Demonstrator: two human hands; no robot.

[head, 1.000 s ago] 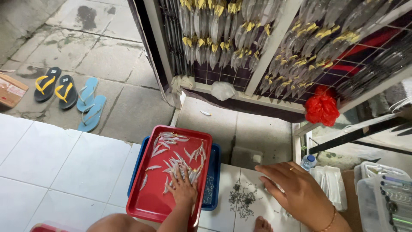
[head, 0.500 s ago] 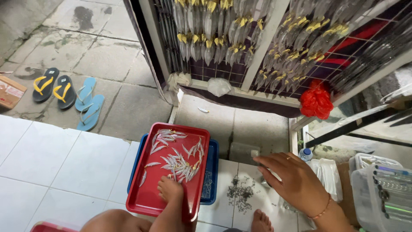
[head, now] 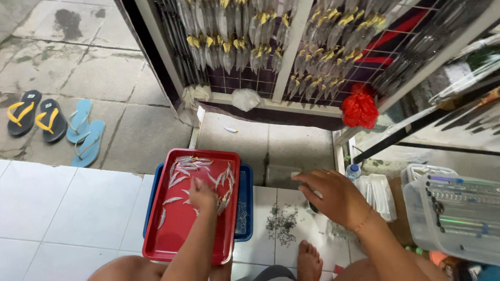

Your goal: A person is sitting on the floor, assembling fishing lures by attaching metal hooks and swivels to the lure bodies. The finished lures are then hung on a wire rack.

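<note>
A red tray [head: 177, 234] lies on a blue tray [head: 245, 208] on the white tiled floor. Several small silvery fish [head: 185, 166] are spread over the red tray. My left hand [head: 202, 193] rests on the fish in the middle of the tray, fingers curled down; whether it grips one is hidden. My right hand [head: 333, 195] is to the right, palm down over the tiles, fingers bent over a small dark thing at their tips. A heap of small dark metal hooks [head: 281, 225] lies on the tile between the two hands.
A rack of hanging fish with yellow tails [head: 245, 36] stands ahead. A red plastic bag [head: 359, 110] hangs at its right. Clear plastic boxes [head: 448, 208] sit at the right, sandals [head: 52, 122] on the concrete at left. My bare foot [head: 308, 260] is near the hooks.
The view has shifted slightly left and down. My left hand stays on the fish in the red tray. My right hand has slid a little left and forward over the tiles.
</note>
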